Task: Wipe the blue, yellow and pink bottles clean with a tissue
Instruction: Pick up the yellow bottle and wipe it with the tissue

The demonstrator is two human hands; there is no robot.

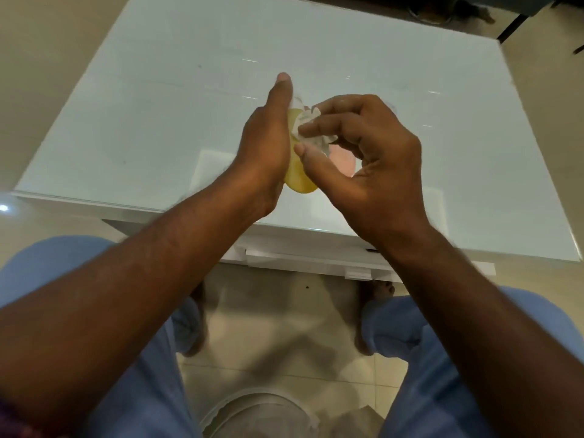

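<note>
Fingers of right hand (pixel 373 159) pinch crumpled tissue (pixel 311 128) vs yellow bottle (pixel 298 172); left hand (pixel 268 137) grips bottle, held above glass table (pixel 142 121). Pink bottle (pixel 343 159) partly hidden behind R hand.

Home room: glass-topped table (pixel 158 121), tiled floor (pixel 278 352).

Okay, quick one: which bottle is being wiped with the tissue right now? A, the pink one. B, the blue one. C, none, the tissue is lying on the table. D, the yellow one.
D: the left hand holds the yellow bottle above the table, while the right hand pinches the tissue against it; something pink shows behind the right hand, untouched.
</note>
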